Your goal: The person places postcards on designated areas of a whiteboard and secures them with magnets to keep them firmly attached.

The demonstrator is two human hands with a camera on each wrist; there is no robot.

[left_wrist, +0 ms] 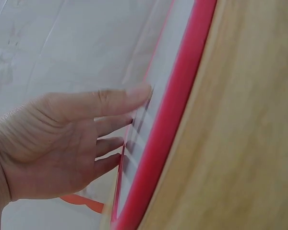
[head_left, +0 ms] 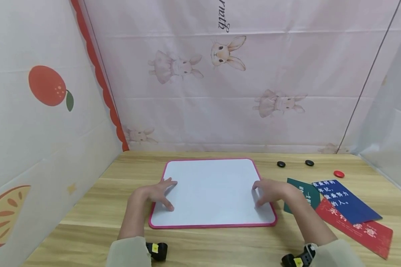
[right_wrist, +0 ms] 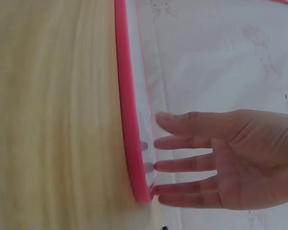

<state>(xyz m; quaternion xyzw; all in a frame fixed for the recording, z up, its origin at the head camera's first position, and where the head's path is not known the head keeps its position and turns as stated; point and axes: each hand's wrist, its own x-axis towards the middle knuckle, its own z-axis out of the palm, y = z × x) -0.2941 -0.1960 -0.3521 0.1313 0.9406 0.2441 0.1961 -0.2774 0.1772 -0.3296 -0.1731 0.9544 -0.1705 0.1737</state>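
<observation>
A whiteboard (head_left: 208,193) with a pink frame lies flat on the wooden table. My left hand (head_left: 158,193) is at its left side, fingers spread, with thumb and fingertips right at the white surface. In the left wrist view the left hand (left_wrist: 62,143) shows a straight thumb beside the pink rim (left_wrist: 175,110). Over the board's right side is my right hand (head_left: 269,191), its fingers spread and pointing inward. The right wrist view shows the right hand (right_wrist: 240,160) with straight fingers close to the board's surface, nothing held in it.
Right of the board lie overlapping cards: a green one (head_left: 302,187), a blue one (head_left: 354,204) and a red one (head_left: 377,233), with white writing. Behind them are two black round pieces (head_left: 281,164) and a red one (head_left: 339,174). Printed cloth walls (head_left: 194,122) surround the table (head_left: 87,237).
</observation>
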